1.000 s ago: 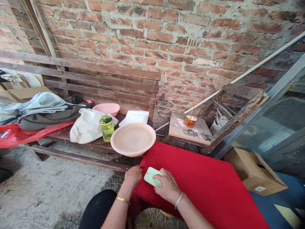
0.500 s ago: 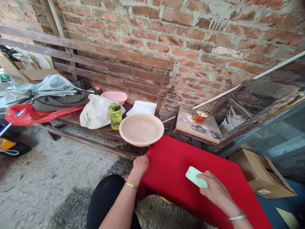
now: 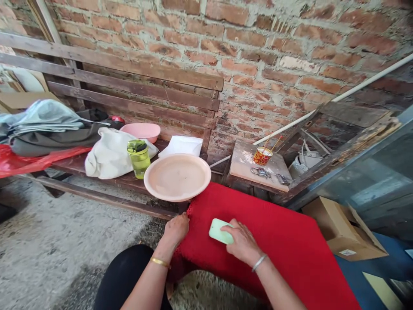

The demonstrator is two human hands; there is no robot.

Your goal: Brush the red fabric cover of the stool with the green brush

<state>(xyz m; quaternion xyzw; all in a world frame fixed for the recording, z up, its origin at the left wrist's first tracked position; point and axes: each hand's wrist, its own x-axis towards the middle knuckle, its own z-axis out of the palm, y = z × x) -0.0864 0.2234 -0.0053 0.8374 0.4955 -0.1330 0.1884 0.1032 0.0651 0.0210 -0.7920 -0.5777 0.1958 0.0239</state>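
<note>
A red cloth (image 3: 274,241) lies spread over a low surface in front of me. At its left edge, near the far corner, my left hand (image 3: 177,228) is closed with the cloth's frayed border pinched in its fingers. My right hand (image 3: 243,241) grips what looks like a mint-green brush (image 3: 221,231) and rests it on the cloth, a little right of my left hand. Only the brush's smooth, rounded back shows; its underside is hidden. Just beyond my left hand sits a shallow pale-pink basin (image 3: 177,177), at the bench's end beside the cloth.
On the wooden bench (image 3: 138,79) stand a green bottle (image 3: 138,160), a white cloth bag (image 3: 109,153), a pink bowl (image 3: 142,130) and a folded bundle (image 3: 51,125). A small stand (image 3: 237,165) holds a red cup (image 3: 262,156) and a padlock (image 3: 260,172). A cardboard box (image 3: 342,232) is at right.
My right hand has moved the brush left across the cloth, nearer my left hand. My left hand still holds the cloth's edge. The view has shifted slightly right.
</note>
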